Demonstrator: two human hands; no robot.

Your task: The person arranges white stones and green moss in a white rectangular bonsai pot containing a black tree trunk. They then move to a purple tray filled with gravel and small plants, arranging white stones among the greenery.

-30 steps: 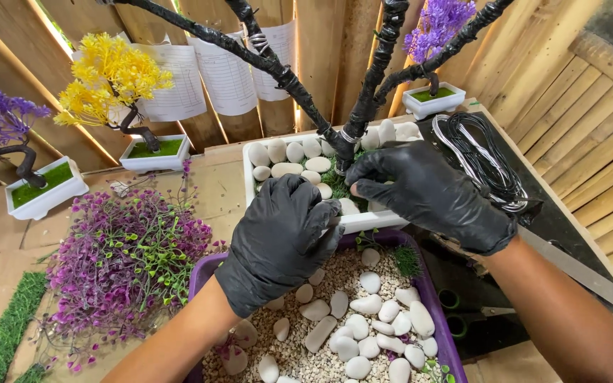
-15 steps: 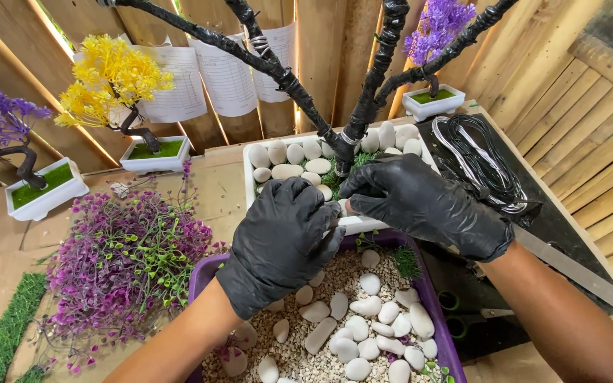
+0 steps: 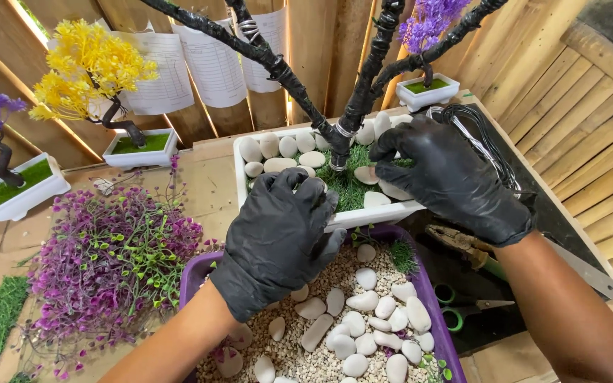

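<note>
right hand [image 3: 448, 177] shifted onto stone [image 3: 367, 174] | trunk [image 3: 342, 138] beside | left hand [image 3: 278, 237] over pot rim [image 3: 363, 215]

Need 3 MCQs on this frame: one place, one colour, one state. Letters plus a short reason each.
1. Where is the right hand?
A. over the white planter
B. on the scissors
C. on the yellow tree

2. What colour is the tub of pebbles?
A. white
B. purple
C. green

3. What do the hands wear?
A. nothing
B. black gloves
C. white gloves

A: its fingers touch a white stone on the planter's green turf.
B: purple rim shows beside the left hand.
B: both hands are covered in black.
</note>
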